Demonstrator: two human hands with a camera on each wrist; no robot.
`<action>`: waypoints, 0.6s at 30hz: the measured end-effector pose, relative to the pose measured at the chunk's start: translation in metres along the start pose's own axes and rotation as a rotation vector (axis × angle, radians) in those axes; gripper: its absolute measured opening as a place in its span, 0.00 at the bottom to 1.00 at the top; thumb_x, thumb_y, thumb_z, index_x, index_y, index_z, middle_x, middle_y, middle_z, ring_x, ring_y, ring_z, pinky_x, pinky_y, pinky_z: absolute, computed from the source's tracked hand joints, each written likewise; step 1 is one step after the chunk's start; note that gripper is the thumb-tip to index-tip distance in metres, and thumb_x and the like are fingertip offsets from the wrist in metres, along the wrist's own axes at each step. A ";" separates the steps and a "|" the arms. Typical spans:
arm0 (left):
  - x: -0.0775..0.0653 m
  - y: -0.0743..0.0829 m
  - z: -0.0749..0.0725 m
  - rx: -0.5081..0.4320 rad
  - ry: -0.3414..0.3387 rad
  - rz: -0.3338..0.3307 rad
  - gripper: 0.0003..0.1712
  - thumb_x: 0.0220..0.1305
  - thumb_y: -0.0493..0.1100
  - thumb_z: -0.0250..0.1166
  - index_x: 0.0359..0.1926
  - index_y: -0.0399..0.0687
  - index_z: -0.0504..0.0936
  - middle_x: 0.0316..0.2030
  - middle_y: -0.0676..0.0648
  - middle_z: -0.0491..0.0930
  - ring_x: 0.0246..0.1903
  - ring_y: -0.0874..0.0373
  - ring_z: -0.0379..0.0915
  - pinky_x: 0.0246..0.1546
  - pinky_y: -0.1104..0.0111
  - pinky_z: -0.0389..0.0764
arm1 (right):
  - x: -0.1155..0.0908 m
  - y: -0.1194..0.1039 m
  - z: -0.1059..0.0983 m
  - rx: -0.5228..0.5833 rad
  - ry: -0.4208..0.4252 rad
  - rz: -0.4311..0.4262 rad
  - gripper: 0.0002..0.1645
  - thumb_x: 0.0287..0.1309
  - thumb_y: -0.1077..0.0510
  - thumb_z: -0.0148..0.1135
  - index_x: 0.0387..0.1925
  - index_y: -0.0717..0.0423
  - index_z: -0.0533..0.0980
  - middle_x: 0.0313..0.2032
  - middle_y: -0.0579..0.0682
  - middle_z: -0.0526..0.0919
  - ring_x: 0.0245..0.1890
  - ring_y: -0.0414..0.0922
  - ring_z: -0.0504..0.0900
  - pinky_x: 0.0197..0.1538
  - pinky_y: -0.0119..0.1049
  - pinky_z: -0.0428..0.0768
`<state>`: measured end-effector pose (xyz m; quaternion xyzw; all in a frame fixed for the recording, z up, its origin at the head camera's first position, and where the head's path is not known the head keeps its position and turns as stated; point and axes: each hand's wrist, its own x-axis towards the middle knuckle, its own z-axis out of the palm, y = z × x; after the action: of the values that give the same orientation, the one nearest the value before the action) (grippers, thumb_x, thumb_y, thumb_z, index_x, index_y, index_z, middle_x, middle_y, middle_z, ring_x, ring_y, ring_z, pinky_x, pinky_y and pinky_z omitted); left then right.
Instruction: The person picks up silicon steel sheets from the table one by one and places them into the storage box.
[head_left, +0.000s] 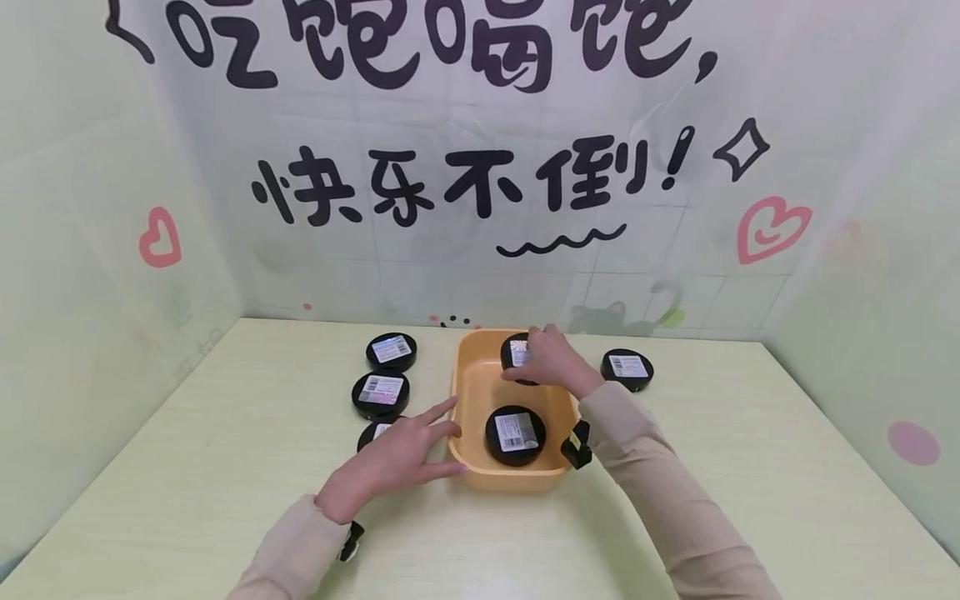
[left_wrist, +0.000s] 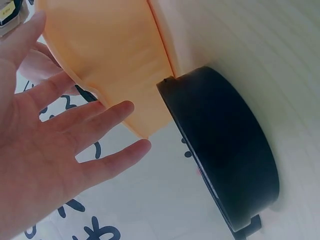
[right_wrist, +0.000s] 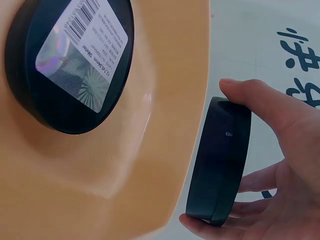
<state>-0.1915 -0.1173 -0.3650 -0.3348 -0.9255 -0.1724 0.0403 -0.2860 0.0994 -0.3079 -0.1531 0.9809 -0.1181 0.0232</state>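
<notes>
My right hand (head_left: 557,360) grips a round black case (right_wrist: 220,160) by its edge, thumb on one side and fingers on the other. It holds the case over the far part of an orange plastic bin (head_left: 471,375). A second black case (head_left: 515,435) with a white barcode label lies inside the bin, near its front. At the bin's left wall, my left hand (head_left: 397,454) has its fingers spread, fingertips right at the rim. Close beside that hand, another black case (left_wrist: 225,150) stands on the table, partly hidden by it in the head view.
Left of the bin, two more labelled black cases, a far one (head_left: 392,352) and a nearer one (head_left: 381,395), sit on the pale table (head_left: 225,433). One black case (head_left: 627,369) lies to the right. A printed cloth wall (head_left: 420,275) rises behind.
</notes>
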 end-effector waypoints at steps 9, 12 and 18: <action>0.001 0.000 0.000 -0.006 0.002 0.010 0.26 0.54 0.60 0.60 0.43 0.45 0.77 0.61 0.37 0.61 0.22 0.61 0.70 0.31 0.68 0.73 | 0.012 -0.005 0.001 -0.021 -0.049 0.002 0.33 0.43 0.41 0.66 0.37 0.66 0.70 0.36 0.58 0.73 0.39 0.51 0.67 0.39 0.42 0.71; 0.001 0.001 0.000 -0.002 0.008 0.019 0.26 0.54 0.60 0.59 0.43 0.44 0.77 0.60 0.36 0.62 0.21 0.61 0.70 0.31 0.68 0.73 | 0.016 -0.008 0.002 -0.031 -0.063 0.001 0.29 0.43 0.41 0.65 0.31 0.63 0.70 0.36 0.57 0.73 0.40 0.52 0.67 0.39 0.42 0.70; 0.001 0.002 -0.001 -0.001 0.001 0.005 0.25 0.53 0.60 0.60 0.44 0.45 0.77 0.61 0.37 0.61 0.20 0.62 0.68 0.29 0.69 0.73 | 0.023 -0.010 0.007 -0.061 -0.095 0.009 0.32 0.44 0.41 0.65 0.36 0.66 0.71 0.38 0.58 0.74 0.42 0.53 0.67 0.42 0.42 0.69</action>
<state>-0.1910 -0.1158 -0.3629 -0.3371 -0.9245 -0.1731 0.0408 -0.3048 0.0812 -0.3120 -0.1546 0.9825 -0.0808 0.0655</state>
